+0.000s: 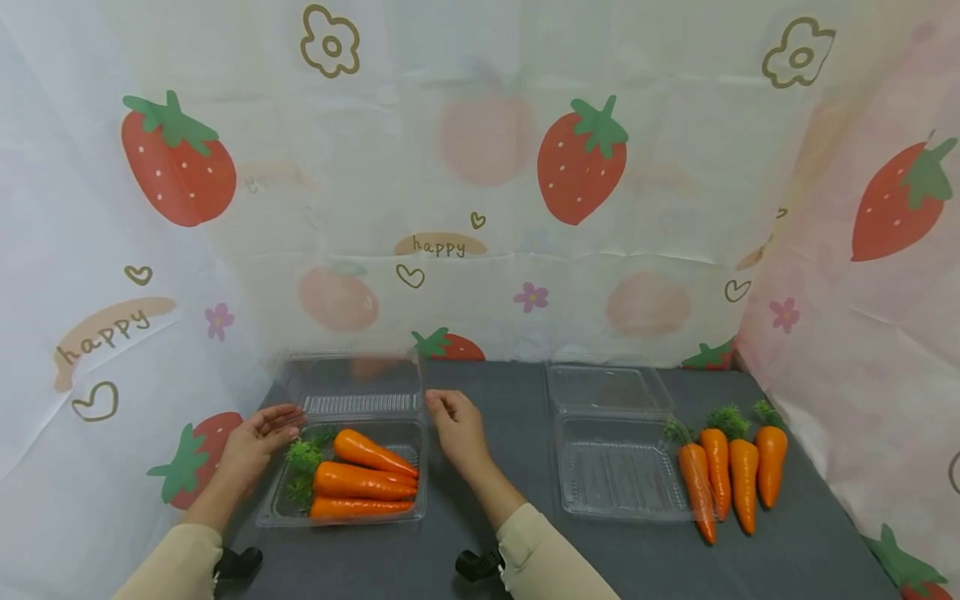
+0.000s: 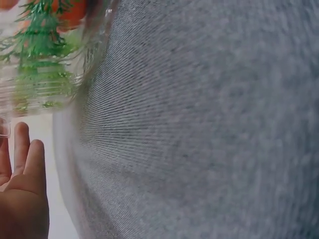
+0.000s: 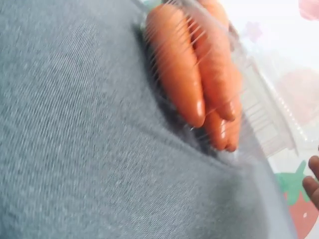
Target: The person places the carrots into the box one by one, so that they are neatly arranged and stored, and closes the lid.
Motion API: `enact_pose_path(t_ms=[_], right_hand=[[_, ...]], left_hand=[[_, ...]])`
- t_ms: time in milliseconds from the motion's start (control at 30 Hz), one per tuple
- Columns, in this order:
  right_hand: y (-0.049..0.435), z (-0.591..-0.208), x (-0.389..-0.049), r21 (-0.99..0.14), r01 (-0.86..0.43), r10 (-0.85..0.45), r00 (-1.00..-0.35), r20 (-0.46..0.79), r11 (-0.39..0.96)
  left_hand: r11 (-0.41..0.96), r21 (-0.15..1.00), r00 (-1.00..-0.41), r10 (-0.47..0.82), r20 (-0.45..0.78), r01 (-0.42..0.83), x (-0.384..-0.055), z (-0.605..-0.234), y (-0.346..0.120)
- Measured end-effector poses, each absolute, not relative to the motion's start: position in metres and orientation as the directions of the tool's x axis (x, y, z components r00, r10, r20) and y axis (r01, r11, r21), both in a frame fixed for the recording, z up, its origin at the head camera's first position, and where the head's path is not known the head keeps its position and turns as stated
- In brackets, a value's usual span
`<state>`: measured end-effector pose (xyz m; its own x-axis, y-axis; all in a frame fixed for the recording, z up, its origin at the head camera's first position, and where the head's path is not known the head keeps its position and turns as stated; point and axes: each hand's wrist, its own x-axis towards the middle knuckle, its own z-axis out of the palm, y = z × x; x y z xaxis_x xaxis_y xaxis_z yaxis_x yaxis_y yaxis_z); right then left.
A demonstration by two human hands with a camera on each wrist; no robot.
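Note:
A clear plastic clamshell box [image 1: 266,518] stands at the left with its lid [image 1: 352,367] tilted back. Several orange carrots [image 1: 363,481] lie inside, their green tops [image 1: 303,457] toward the left. My left hand [image 1: 251,446] is at the box's left side near the hinge, fingers extended; the left wrist view shows its fingers [image 2: 35,159] just below the clear plastic. At the opposite side, my right hand [image 1: 461,429] has its loosely bent fingers beside the lid's right edge. Only fingertips [image 3: 312,184] of it appear in the right wrist view.
A second clear box [image 1: 622,475] stands open on the right of the grey table [image 1: 517,483]. Several more carrots [image 1: 744,483] lie at its right side, one overlapping its edge in the head view. A strawberry-print curtain [image 1: 480,167] encloses the back and sides.

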<state>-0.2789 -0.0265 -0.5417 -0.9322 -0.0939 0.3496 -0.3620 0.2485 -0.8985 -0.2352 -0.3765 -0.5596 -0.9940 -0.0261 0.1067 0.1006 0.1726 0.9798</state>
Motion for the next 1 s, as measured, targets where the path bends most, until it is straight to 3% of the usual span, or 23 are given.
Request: enact_pose_path(t_ms=[267, 533, 767, 1000], right_hand=[[-0.029, -0.532, -0.277, -0.981, -0.176, -0.047, -0.984, 0.172, 0.084], [-0.027, -0.532, -0.275, -0.987, -0.121, -0.064, -0.991, 0.115, 0.107], [-0.026, -0.530, -0.275, -0.987, -0.116, -0.095, -0.990, 0.105, 0.114], [-0.023, -0.531, -0.276, -0.987, -0.120, -0.169, -0.980, 0.101, 0.109]], left_hand=[[0.196, 0.974, -0.989, -0.070, 0.128, 0.112, -0.233, -0.562, -0.375], [0.200, 0.973, -0.986, -0.096, 0.138, 0.116, -0.233, -0.561, -0.375], [0.293, 0.948, -0.986, -0.077, 0.149, 0.121, -0.233, -0.556, -0.379], [0.144, 0.979, -0.988, 0.068, 0.138, 0.146, -0.234, -0.546, -0.388]])
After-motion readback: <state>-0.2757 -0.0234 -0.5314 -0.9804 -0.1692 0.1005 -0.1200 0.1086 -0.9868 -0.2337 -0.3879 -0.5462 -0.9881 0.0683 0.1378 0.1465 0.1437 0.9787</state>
